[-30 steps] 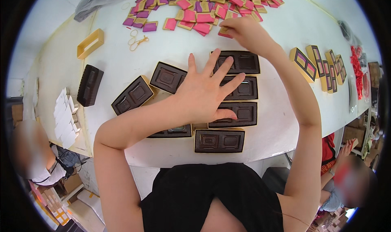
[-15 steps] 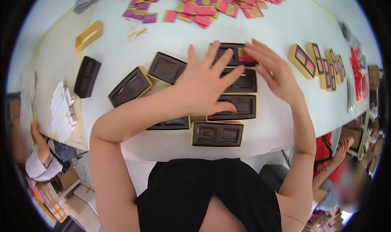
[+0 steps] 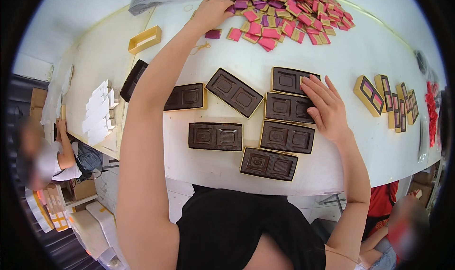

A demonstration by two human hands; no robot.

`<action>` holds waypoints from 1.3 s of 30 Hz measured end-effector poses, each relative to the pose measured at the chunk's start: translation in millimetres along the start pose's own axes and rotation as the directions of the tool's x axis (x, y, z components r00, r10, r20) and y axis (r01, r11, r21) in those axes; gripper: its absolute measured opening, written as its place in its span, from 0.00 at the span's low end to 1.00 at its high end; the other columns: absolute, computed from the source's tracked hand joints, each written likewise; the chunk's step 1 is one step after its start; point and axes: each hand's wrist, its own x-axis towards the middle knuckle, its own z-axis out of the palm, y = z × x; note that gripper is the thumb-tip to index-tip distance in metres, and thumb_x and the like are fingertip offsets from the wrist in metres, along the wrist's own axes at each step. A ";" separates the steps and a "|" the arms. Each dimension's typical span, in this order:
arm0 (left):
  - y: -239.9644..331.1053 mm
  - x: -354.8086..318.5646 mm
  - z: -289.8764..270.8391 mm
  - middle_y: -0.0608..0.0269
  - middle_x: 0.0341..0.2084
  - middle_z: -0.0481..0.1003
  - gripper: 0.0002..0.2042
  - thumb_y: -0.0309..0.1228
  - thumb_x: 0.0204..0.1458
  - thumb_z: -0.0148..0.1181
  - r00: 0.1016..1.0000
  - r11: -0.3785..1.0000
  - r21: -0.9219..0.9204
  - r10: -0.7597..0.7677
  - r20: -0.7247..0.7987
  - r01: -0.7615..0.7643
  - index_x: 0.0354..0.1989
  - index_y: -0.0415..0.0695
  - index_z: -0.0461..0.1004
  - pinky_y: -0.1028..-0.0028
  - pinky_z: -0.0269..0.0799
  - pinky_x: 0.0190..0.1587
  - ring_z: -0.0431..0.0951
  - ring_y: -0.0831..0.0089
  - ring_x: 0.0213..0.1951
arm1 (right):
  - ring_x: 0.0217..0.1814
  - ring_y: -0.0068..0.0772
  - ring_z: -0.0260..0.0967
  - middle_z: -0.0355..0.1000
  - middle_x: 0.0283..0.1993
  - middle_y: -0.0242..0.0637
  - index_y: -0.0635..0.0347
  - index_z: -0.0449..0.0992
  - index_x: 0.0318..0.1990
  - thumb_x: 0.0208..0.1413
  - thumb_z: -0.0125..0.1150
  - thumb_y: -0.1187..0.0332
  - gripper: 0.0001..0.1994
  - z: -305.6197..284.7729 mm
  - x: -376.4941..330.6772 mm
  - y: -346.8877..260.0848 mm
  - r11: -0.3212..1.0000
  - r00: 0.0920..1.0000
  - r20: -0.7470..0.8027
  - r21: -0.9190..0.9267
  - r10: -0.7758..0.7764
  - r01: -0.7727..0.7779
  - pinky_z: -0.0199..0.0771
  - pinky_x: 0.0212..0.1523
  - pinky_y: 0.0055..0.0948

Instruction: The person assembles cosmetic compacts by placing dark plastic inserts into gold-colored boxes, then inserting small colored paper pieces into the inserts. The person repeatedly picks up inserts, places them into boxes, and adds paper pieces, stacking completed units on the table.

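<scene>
My left hand [image 3: 212, 15] reaches far forward to the left edge of a heap of small flat packets [image 3: 270, 32], wrapped in pink, purple and gold. Its fingers are bent together at a purple packet [image 3: 231, 9]. My right hand [image 3: 328, 107] lies with outstretched fingers over the right end of the farthest gold box [image 3: 287, 79], which has a dark brown two-well insert. A bit of a gold packet [image 3: 303, 82] shows under its fingertips. Three more such boxes, the nearest a dark box [image 3: 268, 164], run down toward me in a column.
Left of the column are a tilted box [image 3: 234, 92], a level box [image 3: 215, 136] and one partly behind my left forearm. A gold frame [image 3: 144, 40], a loose dark insert [image 3: 134, 80] and white cartons [image 3: 100, 113] lie left. Filled boxes [image 3: 369, 95] stand right. Two people sit at the sides.
My left hand has gone from above the middle boxes forward to the packets. My right hand has come down onto the farthest box, covering most of the packet in its right well.
</scene>
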 end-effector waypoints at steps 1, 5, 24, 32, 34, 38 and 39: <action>-1.4 -0.8 0.9 0.54 0.38 0.79 0.16 0.36 0.54 0.60 1.000 0.997 0.077 0.021 0.000 -0.021 0.49 0.44 0.75 0.64 0.73 0.49 0.79 0.55 0.42 | 0.69 0.45 0.59 0.66 0.64 0.40 0.61 0.71 0.58 0.57 0.57 0.63 0.22 0.0 -1.1 -0.2 1.000 1.000 -0.011 0.021 0.003 -0.003 0.54 0.69 0.50; 6.3 -7.2 -7.5 0.55 0.41 0.79 0.14 0.34 0.57 0.57 1.000 0.986 0.165 -0.009 -0.001 0.009 0.51 0.45 0.73 0.60 0.73 0.49 0.79 0.56 0.42 | 0.69 0.45 0.59 0.67 0.63 0.41 0.62 0.71 0.58 0.56 0.58 0.64 0.22 4.9 -3.8 1.7 0.994 0.998 -0.056 0.110 0.022 -0.015 0.55 0.69 0.49; 179.7 1.7 -106.7 0.64 0.36 0.77 0.11 0.24 0.54 0.60 0.918 0.824 -0.424 0.395 -0.046 -0.376 0.45 0.43 0.79 0.76 0.71 0.40 0.76 0.73 0.36 | 0.57 0.47 0.69 0.71 0.56 0.44 0.64 0.72 0.54 0.61 0.55 0.71 0.14 16.3 -15.1 6.1 0.957 0.925 -0.328 0.271 0.191 -0.101 0.70 0.55 0.37; 192.1 -11.8 -98.8 0.63 0.50 0.75 0.23 0.30 0.48 0.68 0.960 0.757 -0.639 0.258 0.107 -0.132 0.54 0.46 0.72 0.71 0.72 0.50 0.74 0.67 0.50 | 0.57 0.47 0.68 0.71 0.56 0.41 0.64 0.72 0.53 0.58 0.59 0.71 0.16 20.9 -13.8 4.0 0.980 0.932 -0.334 0.180 0.140 -0.083 0.72 0.53 0.39; 182.6 -21.9 -100.9 0.62 0.58 0.70 0.21 0.30 0.54 0.62 0.915 0.806 -0.542 0.373 0.156 -0.236 0.57 0.45 0.70 0.65 0.68 0.58 0.68 0.62 0.60 | 0.60 0.49 0.66 0.70 0.58 0.43 0.64 0.71 0.55 0.59 0.56 0.70 0.16 21.6 -14.0 4.3 0.977 0.941 -0.304 0.197 0.146 -0.088 0.69 0.56 0.40; 197.3 -50.5 -115.1 0.62 0.65 0.62 0.24 0.35 0.58 0.56 0.839 0.886 -0.370 0.412 0.355 -0.279 0.63 0.46 0.64 0.53 0.58 0.65 0.60 0.63 0.67 | 0.61 0.45 0.66 0.71 0.57 0.40 0.62 0.72 0.53 0.57 0.60 0.67 0.18 21.6 -12.3 4.0 0.995 0.960 -0.264 0.053 0.093 -0.081 0.69 0.57 0.40; 199.4 -54.7 -117.3 0.62 0.65 0.62 0.25 0.37 0.58 0.56 0.841 0.900 -0.335 0.398 0.367 -0.279 0.64 0.45 0.64 0.52 0.57 0.66 0.60 0.63 0.67 | 0.61 0.44 0.65 0.71 0.57 0.40 0.62 0.73 0.53 0.57 0.60 0.66 0.18 21.1 -12.4 3.7 0.996 0.963 -0.254 0.025 0.085 -0.081 0.68 0.58 0.40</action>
